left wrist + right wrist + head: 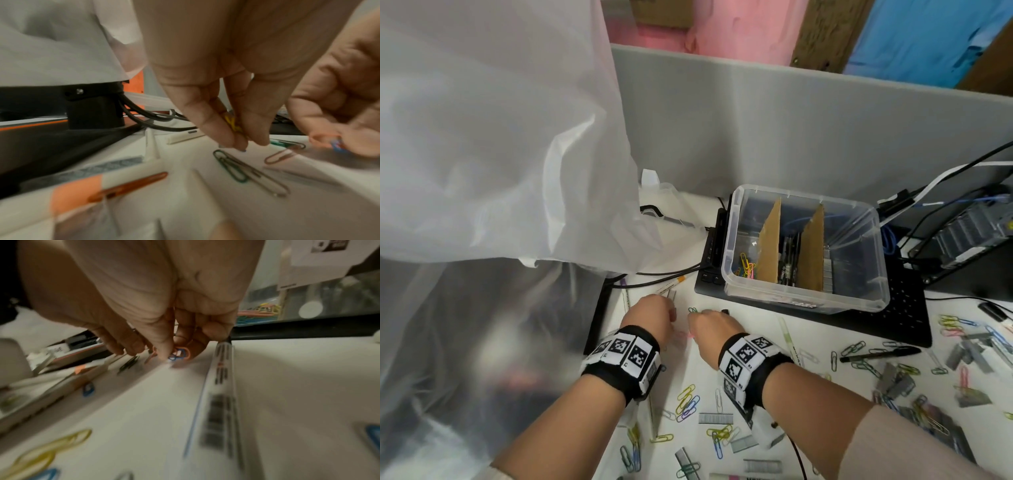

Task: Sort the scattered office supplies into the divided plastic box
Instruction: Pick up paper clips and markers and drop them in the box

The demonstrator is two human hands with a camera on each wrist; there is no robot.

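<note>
On the desk (756, 329), at 7 o'clock from the box (804, 246), both hands pick up clips. Left hand (650, 317) pinches a yellow clip (232, 124); right hand (714, 329) pinches orange and blue clips (179, 353). Only the wrist views show these. Next, I think, they go in the box's left part.
</note>
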